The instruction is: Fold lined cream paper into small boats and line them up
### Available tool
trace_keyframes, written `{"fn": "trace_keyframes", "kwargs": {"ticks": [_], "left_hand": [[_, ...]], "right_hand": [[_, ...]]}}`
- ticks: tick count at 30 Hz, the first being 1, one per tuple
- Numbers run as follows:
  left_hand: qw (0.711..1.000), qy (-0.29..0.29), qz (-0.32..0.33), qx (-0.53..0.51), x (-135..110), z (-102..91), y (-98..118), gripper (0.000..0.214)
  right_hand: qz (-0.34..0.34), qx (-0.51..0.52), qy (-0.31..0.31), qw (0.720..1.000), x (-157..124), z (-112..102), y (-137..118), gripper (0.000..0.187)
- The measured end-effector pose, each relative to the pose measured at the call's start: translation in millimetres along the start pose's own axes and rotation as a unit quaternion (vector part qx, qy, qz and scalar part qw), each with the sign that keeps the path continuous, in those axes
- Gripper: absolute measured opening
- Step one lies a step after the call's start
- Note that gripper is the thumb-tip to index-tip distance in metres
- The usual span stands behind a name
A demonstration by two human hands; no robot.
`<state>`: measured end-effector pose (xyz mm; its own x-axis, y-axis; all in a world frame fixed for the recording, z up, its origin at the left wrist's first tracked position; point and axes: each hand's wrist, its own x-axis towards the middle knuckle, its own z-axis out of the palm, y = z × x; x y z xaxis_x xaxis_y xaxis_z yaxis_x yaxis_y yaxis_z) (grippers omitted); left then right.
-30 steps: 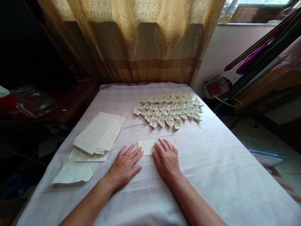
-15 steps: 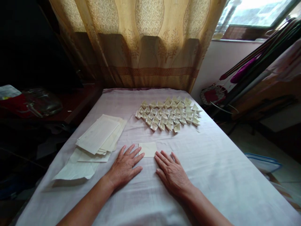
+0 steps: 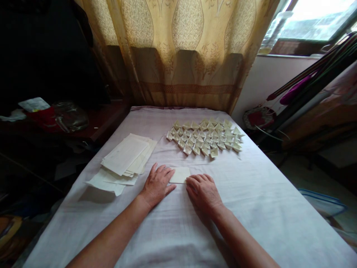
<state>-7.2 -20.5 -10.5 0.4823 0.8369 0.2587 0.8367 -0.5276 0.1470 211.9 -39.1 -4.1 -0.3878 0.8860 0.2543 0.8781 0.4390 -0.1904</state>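
A small cream square of paper (image 3: 180,175) lies flat on the cloth between my hands. My left hand (image 3: 158,185) rests at its left edge, fingertips touching it, the thumb spread apart below. At the lower right corner, the curled fingers of my right hand (image 3: 204,191) close on the paper, with the thumb tucked under them. Beyond the square, several rows of small folded paper boats (image 3: 205,137) stand close together. To the left of my left hand is a loose stack of paper sheets (image 3: 125,154), with the lowest sheet jutting out towards me.
A pale cloth (image 3: 251,208) covers the flat surface under my hands. A patterned curtain (image 3: 186,74) hangs behind its far edge. On the left stands a dark red cabinet (image 3: 103,123) with a clear jar (image 3: 71,116). A blue-rimmed container (image 3: 322,203) sits low at the right.
Both hands were lying flat with fingers stretched; now the right fingers curl at the paper's corner and the left fingers bend slightly. The view has shifted a little to the left.
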Motion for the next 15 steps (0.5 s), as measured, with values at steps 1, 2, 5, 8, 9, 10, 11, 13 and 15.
{"fn": "trace_keyframes", "kwargs": {"ticks": [1, 2, 5, 8, 9, 10, 11, 13, 15], "left_hand": [[1.0, 0.009, 0.004, 0.01, 4, 0.1, 2, 0.043], [1.0, 0.013, 0.012, 0.021, 7, -0.1, 3, 0.039], [0.997, 0.015, 0.045, 0.064, 15, -0.2, 3, 0.032], [0.994, 0.014, 0.072, 0.077, 18, 1.8, -1, 0.027], [0.994, 0.015, 0.075, 0.076, 17, 2.8, -2, 0.025], [0.994, 0.017, 0.076, 0.074, 17, 3.9, -4, 0.023], [0.994, 0.019, 0.077, 0.073, 16, 4.7, -6, 0.022], [0.994, 0.024, 0.075, 0.071, 14, 5.3, -6, 0.019], [0.994, 0.041, 0.076, 0.07, 11, 3.6, -3, 0.018]], "right_hand": [[-0.012, -0.006, 0.005, 1.0, 3, 1, 1, 0.015], [-0.027, -0.01, 0.012, 1.0, 6, 2, 1, 0.015], [-0.07, -0.013, 0.031, 0.997, 10, 9, 3, 0.019], [-0.104, -0.015, 0.022, 0.994, 12, 13, 5, 0.023], [-0.11, -0.016, 0.022, 0.994, 13, 14, 6, 0.024], [-0.115, -0.018, 0.024, 0.993, 14, 15, 7, 0.024], [-0.121, -0.019, 0.029, 0.992, 15, 15, 8, 0.024], [-0.133, -0.015, 0.045, 0.99, 18, 14, 9, 0.022], [-0.132, -0.01, 0.066, 0.989, 21, 13, 6, 0.021]]}}
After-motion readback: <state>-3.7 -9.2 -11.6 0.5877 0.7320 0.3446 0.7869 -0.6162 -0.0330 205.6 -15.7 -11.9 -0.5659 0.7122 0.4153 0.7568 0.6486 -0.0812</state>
